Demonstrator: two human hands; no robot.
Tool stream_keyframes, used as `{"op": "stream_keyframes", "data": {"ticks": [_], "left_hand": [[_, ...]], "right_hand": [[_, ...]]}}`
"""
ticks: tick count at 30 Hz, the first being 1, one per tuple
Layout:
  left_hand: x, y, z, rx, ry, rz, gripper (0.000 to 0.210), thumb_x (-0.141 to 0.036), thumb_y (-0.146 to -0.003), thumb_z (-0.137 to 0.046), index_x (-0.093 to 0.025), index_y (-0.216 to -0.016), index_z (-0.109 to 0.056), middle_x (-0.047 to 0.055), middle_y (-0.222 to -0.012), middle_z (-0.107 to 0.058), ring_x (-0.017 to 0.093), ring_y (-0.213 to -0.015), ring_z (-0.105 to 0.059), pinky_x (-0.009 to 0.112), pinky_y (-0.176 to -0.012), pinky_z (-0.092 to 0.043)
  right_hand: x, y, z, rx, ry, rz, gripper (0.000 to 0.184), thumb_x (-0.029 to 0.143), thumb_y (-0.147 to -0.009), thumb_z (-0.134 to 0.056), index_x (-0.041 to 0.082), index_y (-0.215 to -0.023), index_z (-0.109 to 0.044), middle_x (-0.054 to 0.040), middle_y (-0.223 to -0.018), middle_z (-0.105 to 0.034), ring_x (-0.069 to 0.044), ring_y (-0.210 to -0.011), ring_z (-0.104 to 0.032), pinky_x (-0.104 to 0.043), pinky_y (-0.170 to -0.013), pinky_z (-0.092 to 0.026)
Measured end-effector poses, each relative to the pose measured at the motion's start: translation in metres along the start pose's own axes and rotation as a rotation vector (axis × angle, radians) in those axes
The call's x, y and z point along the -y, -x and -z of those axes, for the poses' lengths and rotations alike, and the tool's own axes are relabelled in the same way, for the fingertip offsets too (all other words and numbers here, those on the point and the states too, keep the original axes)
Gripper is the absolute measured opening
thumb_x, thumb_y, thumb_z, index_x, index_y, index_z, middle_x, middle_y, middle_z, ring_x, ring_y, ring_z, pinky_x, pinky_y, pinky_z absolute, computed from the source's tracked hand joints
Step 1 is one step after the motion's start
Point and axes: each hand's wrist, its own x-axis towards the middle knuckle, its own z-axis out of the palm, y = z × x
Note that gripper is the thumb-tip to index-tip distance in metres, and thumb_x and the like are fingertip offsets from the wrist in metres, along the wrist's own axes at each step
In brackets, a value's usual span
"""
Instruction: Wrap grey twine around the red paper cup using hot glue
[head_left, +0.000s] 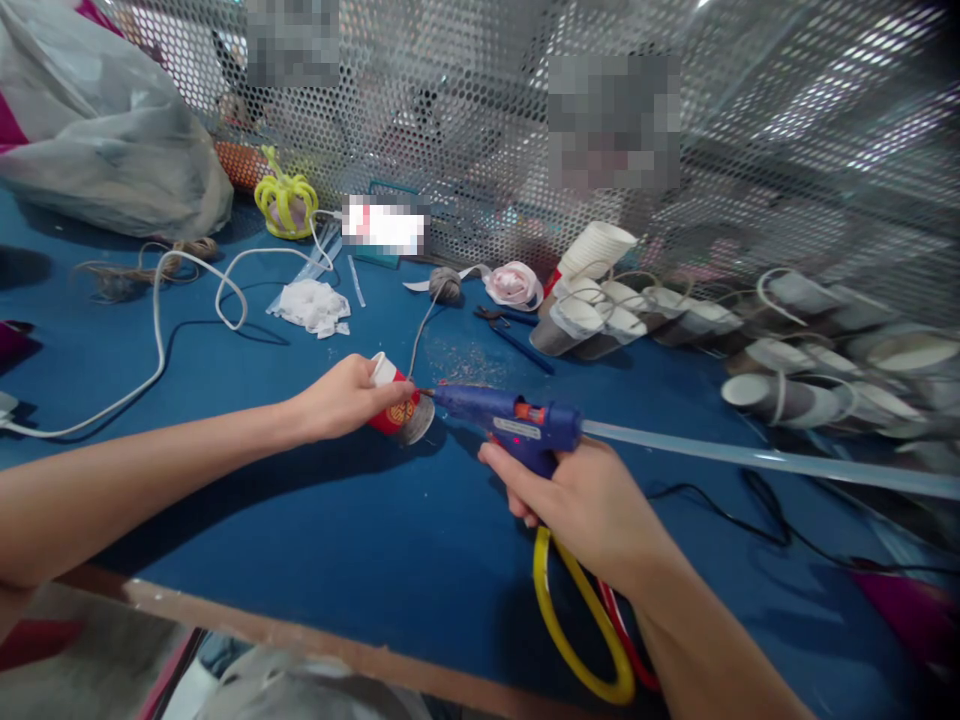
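Note:
My left hand grips a red and white paper cup, tilted on its side, with grey cord around its lower end. From the cup a strand runs back to a small ball of grey cord. My right hand is wrapped around the handle of a blue glue gun. The gun's nozzle points left and meets the cup near my left thumb; whether it touches is hard to tell. A long clear glue stick sticks out of the gun's back end.
Several cord-wrapped cups with handles stand at the right. Pliers, ribbon roll, white scraps, a yellow basket-like piece and a white cable lie behind. Yellow-handled scissors are near the front edge. A perforated metal screen borders the back.

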Motion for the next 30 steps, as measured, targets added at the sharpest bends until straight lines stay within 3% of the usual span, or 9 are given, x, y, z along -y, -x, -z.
{"op": "stream_keyframes", "data": {"ticks": [19,25,28,30], "left_hand": [[-0.005,0.001,-0.001,-0.006,0.077,0.019,0.027,-0.037,-0.068,-0.053,-0.011,-0.062,-0.06,-0.002,-0.051,-0.053,0.008,-0.044,-0.039,0.021,-0.044,-0.027],[-0.005,0.001,-0.001,-0.032,0.045,0.026,0.028,-0.038,-0.068,-0.054,-0.011,-0.059,-0.058,-0.003,-0.047,-0.048,0.007,-0.042,-0.035,0.021,-0.042,-0.024],[-0.005,0.001,-0.001,-0.029,0.043,0.031,0.028,-0.037,-0.068,-0.055,-0.011,-0.058,-0.058,-0.002,-0.048,-0.051,0.007,-0.042,-0.037,0.021,-0.041,-0.025],[-0.006,0.002,0.0,-0.025,0.053,0.033,0.027,-0.036,-0.068,-0.055,-0.011,-0.059,-0.059,-0.001,-0.05,-0.055,0.008,-0.042,-0.04,0.02,-0.041,-0.027]], "right_hand": [[0.004,0.016,0.002,0.013,0.065,0.101,0.032,0.035,-0.073,-0.052,0.023,-0.045,-0.045,0.0034,-0.035,-0.052,-0.013,-0.034,-0.053,-0.021,-0.038,-0.045],[0.004,0.016,0.002,-0.061,0.132,0.121,0.039,0.035,-0.076,-0.051,0.023,-0.041,-0.041,0.0029,-0.035,-0.051,-0.012,-0.034,-0.052,-0.02,-0.04,-0.044],[0.0,0.014,0.002,-0.046,0.203,0.196,0.034,0.034,-0.076,-0.05,0.022,-0.045,-0.047,0.0018,-0.038,-0.054,-0.012,-0.036,-0.053,-0.022,-0.041,-0.044],[-0.004,0.013,0.001,-0.103,0.261,0.282,0.026,0.033,-0.075,-0.051,0.021,-0.052,-0.055,0.0008,-0.041,-0.056,-0.014,-0.038,-0.054,-0.023,-0.041,-0.043]]}}
